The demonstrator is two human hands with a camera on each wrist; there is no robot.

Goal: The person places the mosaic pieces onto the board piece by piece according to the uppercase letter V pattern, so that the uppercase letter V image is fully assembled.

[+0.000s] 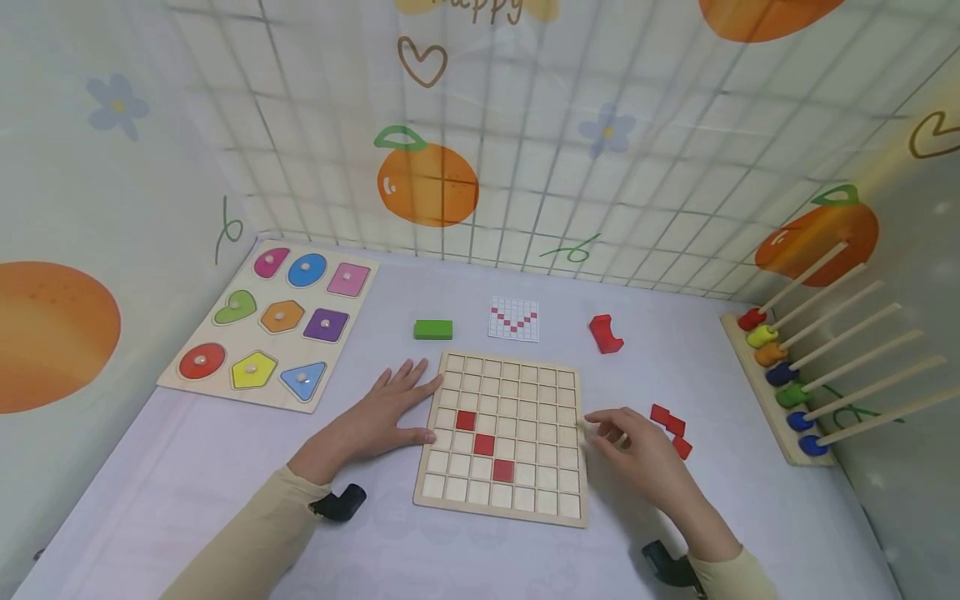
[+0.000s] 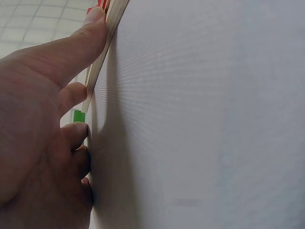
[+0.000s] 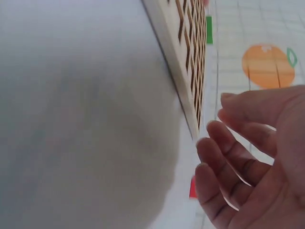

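Observation:
A wooden grid board (image 1: 525, 408) lies on the table with three red square tiles (image 1: 483, 444) set in its cells in a diagonal line. Fingers spread, my left hand (image 1: 378, 421) rests at the board's left side, the thumb on its edge. In the left wrist view, the thumb (image 2: 71, 50) of that hand touches the board's rim. Beside the right edge hovers my right hand (image 1: 637, 450), its fingers loosely bent and nothing between them. Several loose red tiles (image 1: 667, 418) lie just beyond it. A small card (image 1: 513, 319) with a red V-shaped grid pattern sits behind the board.
Behind the board are a green block (image 1: 433, 330) and a red block with a curved notch (image 1: 604, 334). A knobbed shape puzzle (image 1: 255, 333) lies at the left. On the right stands a wooden rack of pegs (image 1: 780, 392) with coloured beads. Printed curtains (image 1: 510, 167) enclose the table.

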